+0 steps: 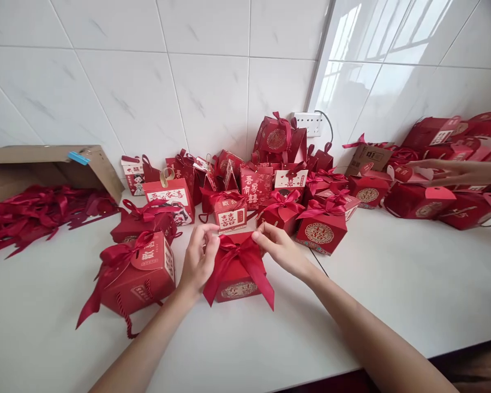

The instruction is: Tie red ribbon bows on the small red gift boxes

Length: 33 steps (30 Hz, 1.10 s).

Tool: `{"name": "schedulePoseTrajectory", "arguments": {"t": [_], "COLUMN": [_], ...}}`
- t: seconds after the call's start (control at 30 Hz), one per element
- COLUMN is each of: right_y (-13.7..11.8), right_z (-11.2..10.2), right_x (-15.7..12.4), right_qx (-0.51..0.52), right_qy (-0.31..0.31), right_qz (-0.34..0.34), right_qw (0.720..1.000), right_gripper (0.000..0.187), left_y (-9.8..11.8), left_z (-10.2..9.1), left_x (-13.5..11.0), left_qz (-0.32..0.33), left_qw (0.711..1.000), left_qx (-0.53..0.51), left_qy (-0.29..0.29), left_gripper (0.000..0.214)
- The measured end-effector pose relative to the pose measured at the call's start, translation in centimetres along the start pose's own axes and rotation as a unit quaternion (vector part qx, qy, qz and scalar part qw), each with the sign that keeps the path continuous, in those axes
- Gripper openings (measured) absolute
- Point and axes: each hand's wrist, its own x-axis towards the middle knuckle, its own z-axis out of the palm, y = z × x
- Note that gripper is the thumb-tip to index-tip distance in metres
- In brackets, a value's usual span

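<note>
A red gift box (pixel 237 290) with a round gold emblem on its front stands on the white table before me. A red ribbon bow (pixel 236 250) is tied on its top, and two long tails hang down the front. At the bow's left loop, my left hand (pixel 199 257) is closed with thumb and fingers pinching the edge. My right hand (pixel 276 246) pinches the right loop between thumb and fingers. Left of my left hand sits a larger red box (pixel 137 289) with a ribbon and twisted cord handles.
Many red boxes and bags line the wall, including a bowed box (pixel 319 233) at right. A cardboard box (pixel 106 169) of red ribbons lies at left. A power strip (pixel 309 124) is on the wall. Another person's hand (pixel 437 170) reaches over boxes at far right.
</note>
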Motion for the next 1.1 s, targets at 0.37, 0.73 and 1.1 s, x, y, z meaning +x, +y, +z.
{"name": "schedulePoseTrajectory", "arguments": {"t": [0.37,0.73,1.1], "right_y": [0.26,0.53,0.91], "right_z": [0.23,-0.07,-0.35], "right_x": [0.15,0.45,0.70], "right_qx": [0.050,0.124,0.173], "right_qy": [0.021,0.021,0.007], "right_qz": [-0.002,0.037,0.059], "right_qw": [0.998,0.991,0.983], "right_gripper": [0.044,0.044,0.040], "left_y": [0.73,-0.03,0.15], "left_z": [0.17,0.29,0.59], "left_x": [0.08,0.19,-0.32], "left_qz": [-0.056,-0.101,-0.134], "left_qw": [0.997,0.993,0.989], "left_qx": [-0.046,-0.053,-0.057], "left_qy": [0.004,0.003,0.022], "left_gripper": [0.027,0.040,0.036]}}
